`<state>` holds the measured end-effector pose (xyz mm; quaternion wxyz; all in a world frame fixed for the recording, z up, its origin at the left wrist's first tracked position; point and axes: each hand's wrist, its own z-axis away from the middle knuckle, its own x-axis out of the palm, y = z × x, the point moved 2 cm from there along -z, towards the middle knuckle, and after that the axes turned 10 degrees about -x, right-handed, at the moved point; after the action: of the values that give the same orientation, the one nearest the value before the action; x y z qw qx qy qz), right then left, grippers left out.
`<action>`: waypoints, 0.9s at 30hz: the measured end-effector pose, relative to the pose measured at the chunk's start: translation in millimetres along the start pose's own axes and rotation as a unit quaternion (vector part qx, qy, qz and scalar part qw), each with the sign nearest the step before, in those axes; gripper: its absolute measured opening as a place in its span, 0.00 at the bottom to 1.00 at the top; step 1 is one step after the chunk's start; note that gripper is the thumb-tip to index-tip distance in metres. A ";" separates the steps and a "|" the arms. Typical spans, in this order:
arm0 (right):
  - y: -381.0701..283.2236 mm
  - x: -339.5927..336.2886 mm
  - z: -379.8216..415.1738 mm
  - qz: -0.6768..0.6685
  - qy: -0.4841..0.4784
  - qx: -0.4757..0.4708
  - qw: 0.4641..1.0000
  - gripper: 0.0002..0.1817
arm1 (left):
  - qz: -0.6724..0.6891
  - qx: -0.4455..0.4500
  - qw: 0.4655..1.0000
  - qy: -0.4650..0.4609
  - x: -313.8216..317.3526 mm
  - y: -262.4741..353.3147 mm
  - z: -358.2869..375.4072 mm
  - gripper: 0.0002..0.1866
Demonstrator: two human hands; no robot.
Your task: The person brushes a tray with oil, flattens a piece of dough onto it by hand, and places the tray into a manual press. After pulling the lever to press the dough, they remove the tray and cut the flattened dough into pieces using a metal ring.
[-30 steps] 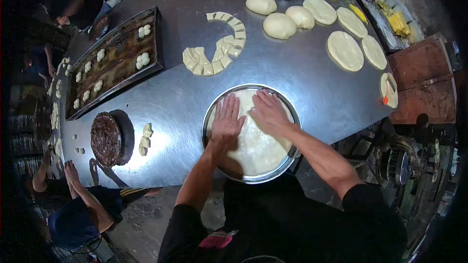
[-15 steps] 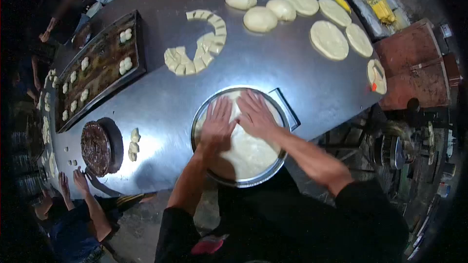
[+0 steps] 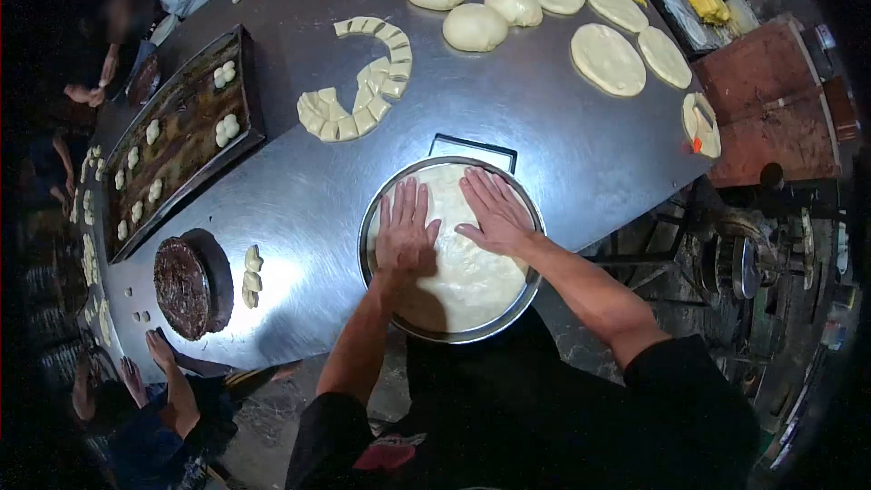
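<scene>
A round metal pan (image 3: 467, 338) stands at the near edge of the steel table, with a flat layer of pale dough (image 3: 467, 286) spread across it. My left hand (image 3: 406, 231) lies flat on the dough at its left side, fingers stretched out. On the upper right of the dough, my right hand (image 3: 497, 213) presses with its palm down and fingers extended toward the rim. Bare dough shows between the two hands. A dark rectangular frame (image 3: 476, 143) sticks out from under the pan's far side.
Cut dough pieces (image 3: 349, 118) lie in a curve beyond the pan. Dough balls (image 3: 475, 27) and flat dough rounds (image 3: 608, 60) sit farther back. At left are a baking tray (image 3: 195, 159) with small dough clusters and a dark round pan (image 3: 181, 288). Other people's hands (image 3: 161, 351) show lower left.
The dark frame has swung from the pan's right side to its far side, counterclockwise. My hands have spread apart on the dough, the right one moving rightward.
</scene>
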<state>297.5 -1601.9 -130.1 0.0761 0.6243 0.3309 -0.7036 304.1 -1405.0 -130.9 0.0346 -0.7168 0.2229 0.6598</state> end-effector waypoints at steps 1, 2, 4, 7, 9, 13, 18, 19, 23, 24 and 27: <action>3.7 -4.7 -9.5 -0.015 0.007 -0.045 0.999 0.38 | -0.017 -0.027 0.999 0.020 3.9 -0.7 7.0 0.33; -3.2 -7.3 -5.8 -0.018 0.011 -0.040 0.999 0.38 | -0.020 -0.021 0.999 0.017 3.2 1.6 24.3 0.33; -4.0 -27.4 -15.7 -0.178 -0.001 0.034 0.983 0.38 | -0.033 -0.118 0.989 -0.086 -1.8 -2.7 25.7 0.33; -5.9 -3.0 5.5 0.002 -0.022 0.052 0.998 0.37 | -0.024 0.007 0.996 -0.082 10.3 -0.1 -14.6 0.34; -2.3 3.3 0.7 -0.025 -0.060 0.036 0.997 0.39 | -0.019 0.082 0.996 -0.032 5.7 10.5 -9.9 0.35; 1.7 -13.5 -7.6 -0.020 -0.048 -0.034 0.998 0.38 | -0.024 -0.038 0.998 0.041 0.9 21.0 13.9 0.30; -23.4 -1.1 -34.2 -0.005 -0.064 -0.046 0.997 0.38 | 0.232 -0.155 0.957 0.084 -38.6 -45.6 -22.4 0.16; -27.9 -2.0 -41.7 -0.007 -0.068 -0.058 0.996 0.39 | 0.218 -0.114 0.965 0.092 -33.7 -57.0 -43.0 0.15; -61.8 20.6 -62.7 -0.008 -0.091 -0.078 0.993 0.40 | 0.233 -0.097 0.966 0.054 12.6 -80.8 -30.7 0.16; -74.5 23.8 -53.2 0.052 -0.067 -0.125 0.989 0.40 | 0.232 -0.105 0.966 0.049 14.1 -81.0 -14.4 0.16; -85.5 32.1 -51.5 -0.037 -0.111 -0.126 0.985 0.39 | 0.154 -0.223 0.952 -0.143 -15.3 -78.4 7.0 0.19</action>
<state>289.0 -1497.4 -128.3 0.1646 0.5152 0.4292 -0.7234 325.7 -1327.9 -136.2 -0.1965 -0.5609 0.1707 0.7859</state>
